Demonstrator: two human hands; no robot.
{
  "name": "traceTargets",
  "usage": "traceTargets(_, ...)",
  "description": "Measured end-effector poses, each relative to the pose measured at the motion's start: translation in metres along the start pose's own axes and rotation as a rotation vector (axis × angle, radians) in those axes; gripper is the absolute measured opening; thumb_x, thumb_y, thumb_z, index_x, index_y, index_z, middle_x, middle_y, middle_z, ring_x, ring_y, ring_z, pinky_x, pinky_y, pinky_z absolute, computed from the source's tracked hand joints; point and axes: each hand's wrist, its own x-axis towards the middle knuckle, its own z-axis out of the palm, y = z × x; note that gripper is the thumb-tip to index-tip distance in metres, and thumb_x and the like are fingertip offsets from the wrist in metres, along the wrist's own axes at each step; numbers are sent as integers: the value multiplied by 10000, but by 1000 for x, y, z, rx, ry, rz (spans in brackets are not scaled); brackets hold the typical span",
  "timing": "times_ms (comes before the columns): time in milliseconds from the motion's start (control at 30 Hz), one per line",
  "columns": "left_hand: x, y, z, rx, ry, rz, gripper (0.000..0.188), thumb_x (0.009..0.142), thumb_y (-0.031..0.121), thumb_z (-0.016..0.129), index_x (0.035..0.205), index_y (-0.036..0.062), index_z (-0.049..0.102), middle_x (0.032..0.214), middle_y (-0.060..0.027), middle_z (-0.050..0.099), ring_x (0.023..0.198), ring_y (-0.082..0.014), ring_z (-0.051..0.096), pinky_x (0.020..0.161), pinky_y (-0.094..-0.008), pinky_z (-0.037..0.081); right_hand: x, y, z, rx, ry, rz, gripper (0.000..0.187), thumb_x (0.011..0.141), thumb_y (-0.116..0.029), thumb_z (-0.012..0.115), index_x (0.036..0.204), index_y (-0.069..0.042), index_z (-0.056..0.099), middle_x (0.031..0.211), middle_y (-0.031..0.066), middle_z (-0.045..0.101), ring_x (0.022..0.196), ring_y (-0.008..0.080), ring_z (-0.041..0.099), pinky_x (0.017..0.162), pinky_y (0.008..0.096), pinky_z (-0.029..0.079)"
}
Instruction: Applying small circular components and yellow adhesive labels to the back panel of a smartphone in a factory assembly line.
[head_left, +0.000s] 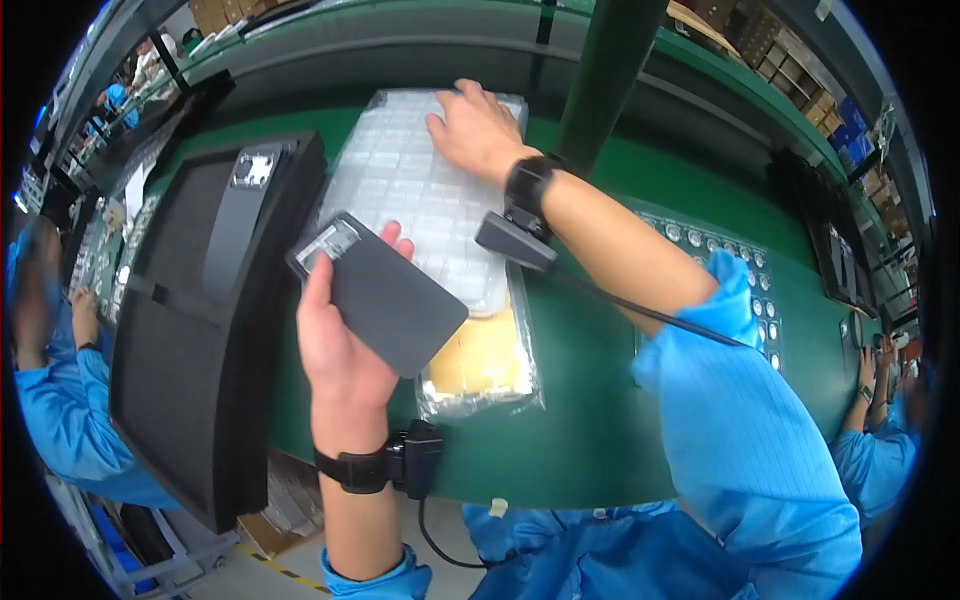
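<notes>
1. Dark grey panel (400, 305): flat, rounded corners, tilted, in L hand, over the near-L part of the clear tray; clear/silvery patch at its upper-L end.
2. L hand (345, 335): fingers closed on the panel, thumb on the face by the patch, other fingers behind w/ tips showing past the far edge.
3. R hand (480, 130): at far end of the clear tray, palm down, fingers loosely spread, thumb apart. Can't tell if tips press on it.
4. Clear tray (385, 150): translucent, many compartments, lying on the green worktop (590, 430), btwn the foam tray & the R forearm.
5. Gold-yellow sheet (470, 360): in clear plastic, partly under near end of clear tray.
6. Black foam tray (170, 390): L side, long; 2nd grey panel (235, 225) lies in its far part.
7. R side: clear sheet w/ rows of round silvery parts (765, 285), partly behind R arm. Green post (605, 80) stands just beyond.
8. Both wrists: black bands w/ small boxes & cables.
9. Co-workers in blue, one at far L (60, 430), more at far R (880, 460); details too small/blurred.
</notes>
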Motion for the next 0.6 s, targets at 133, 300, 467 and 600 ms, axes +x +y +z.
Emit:
traceTargets(133,16,-9,0,-79,134,48,558,1052,370,283,1411,-51,361,1418,-135,476,1338,-269,432,1111,-430,354,25,34,38,-177,-21,172,546,938,-400,464,1341,-34,511,1455,179,399,1371,318,324,1108,507,229)
traceTargets(300,1,-5,3,-156,134,89,508,1049,321,319,1417,-25,374,1453,-168,437,1364,-283,403,1136,-447,321,16,21,16,-236,-313,272,586,986,-370,319,1394,27,456,1501,181,361,1410,348,291,1116,548,171)
traceTargets(467,9,-6,-5,-160,163,76,500,1049,304,292,1429,-12,366,1471,-176,417,1383,-288,381,1150,-454,303,13,26,9,-316,-472,268,579,987,-365,311,1303,69,527,1399,225,423,1327,378,371,1107,567,200)
traceTargets(600,5,-6,-9,-192,139,60,507,1049,304,290,1436,-18,353,1482,-166,408,1377,-286,386,1156,-451,293,13,24,20,-318,-345,262,587,971,-345,336,1326,99,481,1429,230,385,1363,384,319,1106,579,197)
